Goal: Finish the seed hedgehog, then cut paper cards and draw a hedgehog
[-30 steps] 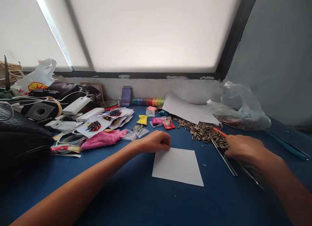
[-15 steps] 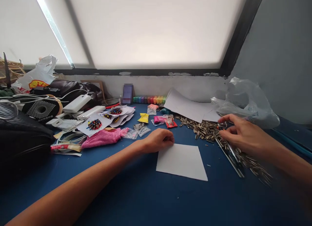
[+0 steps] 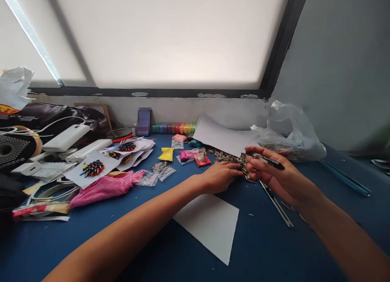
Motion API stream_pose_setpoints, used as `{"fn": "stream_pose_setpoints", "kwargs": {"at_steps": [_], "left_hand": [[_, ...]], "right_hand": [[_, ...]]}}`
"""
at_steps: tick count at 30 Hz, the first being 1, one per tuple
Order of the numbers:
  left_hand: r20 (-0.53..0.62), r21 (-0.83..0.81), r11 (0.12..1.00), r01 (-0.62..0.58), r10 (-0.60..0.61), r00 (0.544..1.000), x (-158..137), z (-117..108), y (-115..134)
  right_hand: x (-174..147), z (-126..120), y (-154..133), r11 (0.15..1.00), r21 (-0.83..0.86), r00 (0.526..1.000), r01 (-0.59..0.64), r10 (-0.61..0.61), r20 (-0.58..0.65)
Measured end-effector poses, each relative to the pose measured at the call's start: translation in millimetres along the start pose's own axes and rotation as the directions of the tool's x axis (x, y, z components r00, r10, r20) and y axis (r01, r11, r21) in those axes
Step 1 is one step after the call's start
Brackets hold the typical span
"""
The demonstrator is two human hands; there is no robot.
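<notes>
A black pen point(image 3: 269, 162) is held in my right hand point(image 3: 288, 180), its dark end pointing right over the back of the hand. My left hand point(image 3: 218, 177) stretches out with extended fingers at the near side of a heap of striped sunflower seeds point(image 3: 224, 155). Its fingertips come close to my right fingers; whether they touch, I cannot tell. Below my left wrist lies a white square of paper point(image 3: 211, 225), turned at an angle and partly covered by the forearm. A clear pen point(image 3: 278, 207) rests on the blue table under my right hand.
White sheets point(image 3: 222, 138) and a clear plastic bag point(image 3: 292, 132) sit behind the seeds. Small bags of coloured clay point(image 3: 166, 153) lie mid-table. To the left are seed-decorated papers point(image 3: 93, 168), a pink cloth point(image 3: 103, 191), cables and a white power bank point(image 3: 66, 138).
My right hand has lifted the black pen from beside the seeds and moved left. My left hand has left the paper's top edge for the seeds. The paper has turned; the view has shifted right.
</notes>
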State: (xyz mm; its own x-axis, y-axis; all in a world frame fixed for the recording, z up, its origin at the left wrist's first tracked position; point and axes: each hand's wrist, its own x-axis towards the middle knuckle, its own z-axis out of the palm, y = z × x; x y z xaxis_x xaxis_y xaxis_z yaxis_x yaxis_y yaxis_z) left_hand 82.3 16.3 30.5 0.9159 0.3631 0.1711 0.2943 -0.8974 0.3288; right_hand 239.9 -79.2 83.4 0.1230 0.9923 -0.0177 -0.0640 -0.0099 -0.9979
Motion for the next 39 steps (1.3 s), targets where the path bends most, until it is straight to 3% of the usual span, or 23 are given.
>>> {"fn": "stream_pose_setpoints", "kwargs": {"at_steps": [3,7,12,16,20,23,25,28,31,34,39], "left_hand": [[-0.036,-0.001,1.0,0.004,-0.004,0.999,-5,-1,-1],[0.065,-0.036,0.992,-0.123,0.125,0.99,-16,-8,11],[0.119,-0.151,0.976,-0.16,0.178,0.977,0,-11,25],[0.08,-0.197,0.975,-0.098,0.116,0.99,-12,-24,24],[0.129,-0.125,0.991,-0.043,0.059,0.99,-67,-32,16],[0.196,-0.097,0.995,-0.022,0.041,0.98,-109,-24,13],[0.215,-0.076,0.996,0.039,-0.022,0.976,-122,-12,14],[0.139,-0.001,0.98,0.197,-0.195,0.971,-114,5,19],[0.098,0.038,0.933,0.357,-0.359,0.928,-92,14,23],[0.092,0.038,0.92,0.391,-0.393,0.915,-80,13,24],[0.104,0.084,0.926,0.369,-0.376,0.921,-98,8,19]], "right_hand": [[6,0,3,1.0,-0.012,0.996,0.008,-0.009,-0.088],[11,-2,7,1.0,-0.029,0.986,0.0,-0.004,-0.164],[10,-4,6,0.996,-0.085,0.98,-0.014,-0.003,-0.198],[10,-4,8,0.987,-0.157,0.985,-0.019,-0.008,-0.175],[11,6,25,0.965,-0.262,0.987,0.019,-0.06,-0.148],[10,22,42,0.937,-0.335,0.979,0.098,-0.15,-0.135],[7,32,52,0.915,-0.379,0.979,0.137,-0.185,-0.091],[3,41,60,0.878,-0.443,0.976,0.182,-0.215,-0.024],[1,40,64,0.836,-0.506,0.968,0.214,-0.251,-0.005],[0,37,65,0.785,-0.569,0.956,0.246,-0.292,0.011],[-2,40,62,0.706,-0.633,0.936,0.318,-0.339,0.091]]}}
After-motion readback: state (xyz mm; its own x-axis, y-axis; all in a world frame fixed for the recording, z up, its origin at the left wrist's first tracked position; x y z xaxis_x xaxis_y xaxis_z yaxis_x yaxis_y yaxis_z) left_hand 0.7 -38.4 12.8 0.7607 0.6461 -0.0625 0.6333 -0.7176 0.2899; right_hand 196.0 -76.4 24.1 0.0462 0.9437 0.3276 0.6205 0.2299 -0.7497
